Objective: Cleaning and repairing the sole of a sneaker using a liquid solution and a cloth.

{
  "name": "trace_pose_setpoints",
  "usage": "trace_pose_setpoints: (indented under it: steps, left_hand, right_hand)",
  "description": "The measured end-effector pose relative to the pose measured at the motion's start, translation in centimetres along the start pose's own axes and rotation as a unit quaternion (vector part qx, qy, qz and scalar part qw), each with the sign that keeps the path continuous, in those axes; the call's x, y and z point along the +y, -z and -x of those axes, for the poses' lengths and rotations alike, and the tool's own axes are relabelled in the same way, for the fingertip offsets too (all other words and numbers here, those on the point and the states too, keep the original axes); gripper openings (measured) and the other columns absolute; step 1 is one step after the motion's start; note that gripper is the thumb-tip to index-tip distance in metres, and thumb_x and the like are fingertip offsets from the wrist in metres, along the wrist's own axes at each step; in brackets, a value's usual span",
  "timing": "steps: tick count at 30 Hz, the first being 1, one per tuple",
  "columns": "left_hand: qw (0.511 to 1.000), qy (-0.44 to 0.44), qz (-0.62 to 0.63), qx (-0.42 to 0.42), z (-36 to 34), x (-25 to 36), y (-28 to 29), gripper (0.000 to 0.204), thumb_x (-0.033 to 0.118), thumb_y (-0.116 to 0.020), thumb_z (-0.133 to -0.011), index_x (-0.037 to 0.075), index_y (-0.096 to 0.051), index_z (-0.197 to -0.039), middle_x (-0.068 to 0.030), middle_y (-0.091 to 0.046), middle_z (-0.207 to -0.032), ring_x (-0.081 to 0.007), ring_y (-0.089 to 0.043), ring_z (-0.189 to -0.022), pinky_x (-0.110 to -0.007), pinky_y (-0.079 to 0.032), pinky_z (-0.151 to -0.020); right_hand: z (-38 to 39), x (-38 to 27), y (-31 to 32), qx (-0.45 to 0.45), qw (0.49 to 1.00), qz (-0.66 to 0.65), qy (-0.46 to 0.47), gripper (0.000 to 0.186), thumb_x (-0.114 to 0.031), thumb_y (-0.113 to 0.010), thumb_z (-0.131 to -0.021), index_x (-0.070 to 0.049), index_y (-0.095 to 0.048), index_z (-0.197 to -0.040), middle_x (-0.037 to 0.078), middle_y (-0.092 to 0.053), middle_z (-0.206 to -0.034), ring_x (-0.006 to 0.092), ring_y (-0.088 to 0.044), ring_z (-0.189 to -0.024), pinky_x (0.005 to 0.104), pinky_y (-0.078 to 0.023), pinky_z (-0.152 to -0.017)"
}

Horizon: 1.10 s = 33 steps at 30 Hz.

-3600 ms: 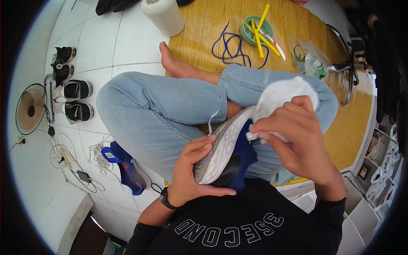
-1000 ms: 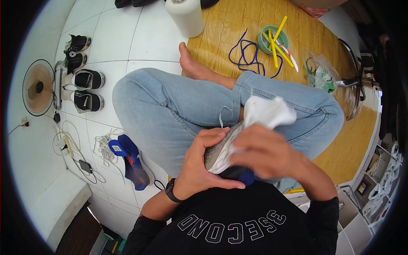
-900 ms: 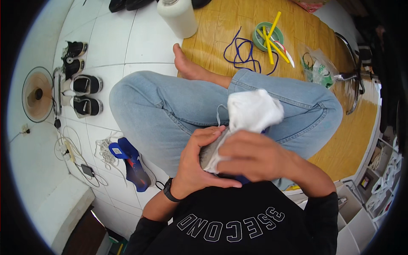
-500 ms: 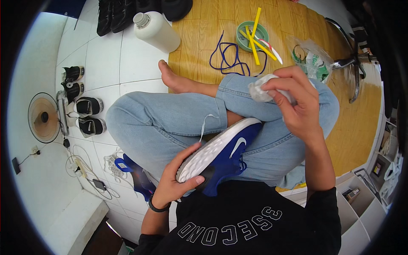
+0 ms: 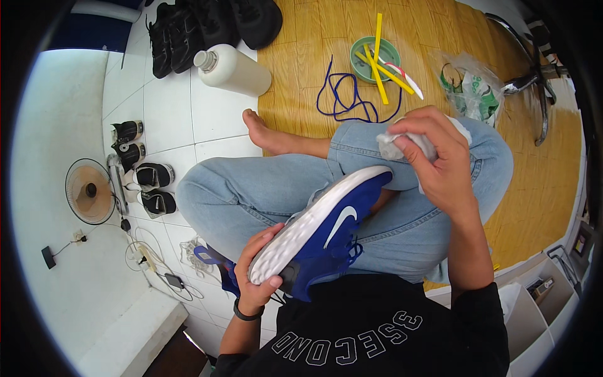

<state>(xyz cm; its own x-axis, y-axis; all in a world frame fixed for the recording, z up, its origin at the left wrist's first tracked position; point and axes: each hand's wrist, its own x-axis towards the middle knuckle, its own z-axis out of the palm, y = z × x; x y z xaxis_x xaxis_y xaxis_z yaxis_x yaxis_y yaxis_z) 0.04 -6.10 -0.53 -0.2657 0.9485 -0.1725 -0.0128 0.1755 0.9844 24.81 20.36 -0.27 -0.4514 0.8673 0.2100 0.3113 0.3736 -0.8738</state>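
Observation:
A blue sneaker (image 5: 314,256) with a white sole lies tilted on its side over my lap, its toe pointing away to the right. My left hand (image 5: 256,267) grips it by the heel, thumb on the upper and fingers on the sole side. Above my right thigh, apart from the sneaker, my right hand (image 5: 436,164) pinches a crumpled white wipe or cloth (image 5: 388,146); I cannot tell which. Another blue shoe (image 5: 217,261) sits on the floor beside my left thigh, partly hidden.
Ahead lie a loose blue shoelace (image 5: 339,116), a green bowl (image 5: 356,63) with yellow sticks, a clear plastic bag (image 5: 472,94) and a white bottle (image 5: 233,72). Black shoes (image 5: 183,41), a fan (image 5: 90,190) and cables (image 5: 151,254) are at the left; a chair base (image 5: 537,78) stands right.
The view has shifted, so the room appears farther right and lower. The sneaker's sole faces me slightly less, and its toe has come nearer my right hand. Both hands keep their holds.

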Motion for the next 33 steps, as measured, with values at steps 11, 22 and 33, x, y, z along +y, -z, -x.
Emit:
trace_pose_setpoints:
  steps: [11,22,33]
  left_hand:
    - [0.995,-0.048,-0.082,-0.035,-0.5,1.9,-1.3,0.072,0.031,-0.083,-0.078,-0.002,-0.057,-0.137,-0.0305,-0.057,-0.139,-0.0439,-0.058,-0.129,-0.052,-0.042,-0.111]
    - [0.99,-0.085,-0.102,-0.049,-0.1,2.7,-2.8,0.075,0.018,-0.091,-0.069,-0.001,-0.061,-0.135,-0.0266,-0.055,-0.14,-0.0484,-0.052,-0.134,-0.057,-0.042,-0.112]
    - [0.987,-0.079,-0.127,-0.054,-0.7,3.8,-3.5,0.075,0.019,-0.092,-0.068,0.001,-0.063,-0.135,-0.0243,-0.056,-0.139,-0.0481,-0.053,-0.134,-0.055,-0.046,-0.109]
  right_hand:
    - [2.9,-4.1,-4.5,-0.242,0.953,0.099,0.15,0.024,-0.005,-0.068,-0.071,-0.001,-0.062,-0.094,0.01,-0.056,-0.095,0.0275,-0.057,-0.091,0.0359,-0.053,-0.08]
    - [2.0,-5.4,-3.1,-0.326,0.938,0.066,0.098,0.031,0.002,-0.072,-0.07,-0.001,-0.064,-0.099,0.012,-0.06,-0.093,0.0325,-0.06,-0.087,0.0411,-0.053,-0.076]
    - [2.4,-5.8,-2.9,-0.314,0.921,0.155,0.17,0.017,-0.009,-0.065,-0.073,-0.003,-0.06,-0.088,0.008,-0.056,-0.091,0.027,-0.058,-0.093,0.0362,-0.053,-0.081]
